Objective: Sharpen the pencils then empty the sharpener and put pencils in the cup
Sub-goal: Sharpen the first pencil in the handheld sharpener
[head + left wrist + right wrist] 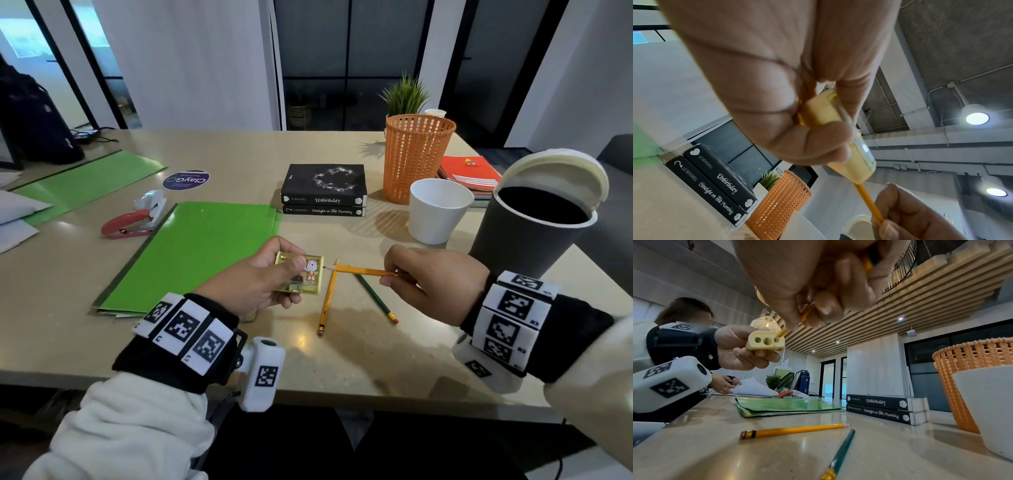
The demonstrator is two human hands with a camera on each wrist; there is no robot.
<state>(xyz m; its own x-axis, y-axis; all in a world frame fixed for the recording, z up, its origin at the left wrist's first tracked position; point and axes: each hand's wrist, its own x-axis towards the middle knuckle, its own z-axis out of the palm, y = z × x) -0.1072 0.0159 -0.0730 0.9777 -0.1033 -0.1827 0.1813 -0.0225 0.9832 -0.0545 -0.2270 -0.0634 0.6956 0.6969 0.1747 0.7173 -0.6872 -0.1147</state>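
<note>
The left hand [260, 277] is gripping a flat yellow plastic sharpener with a clear lid and cartoon sticker [299, 277], fingers curled round it and thumb on top, holding it above the beige desk [359, 359] with its three-holed end turned toward the right hand, probably so a pencil can go straight in. The right hand [435, 284] is pinching a yellow wooden pencil [363, 271] near its back end, its point meeting the sharpener's outermost hole; whether it is fully seated I cannot tell. A second yellow pencil with a pink eraser [327, 301] and a dark green pencil [375, 297] are lying on the desk just below, waiting within reach. The white plastic cup [436, 210] is standing empty beyond them, and the open grey bin with a white lid [534, 226] is sitting at the right, seemingly handy for the shavings.
</note>
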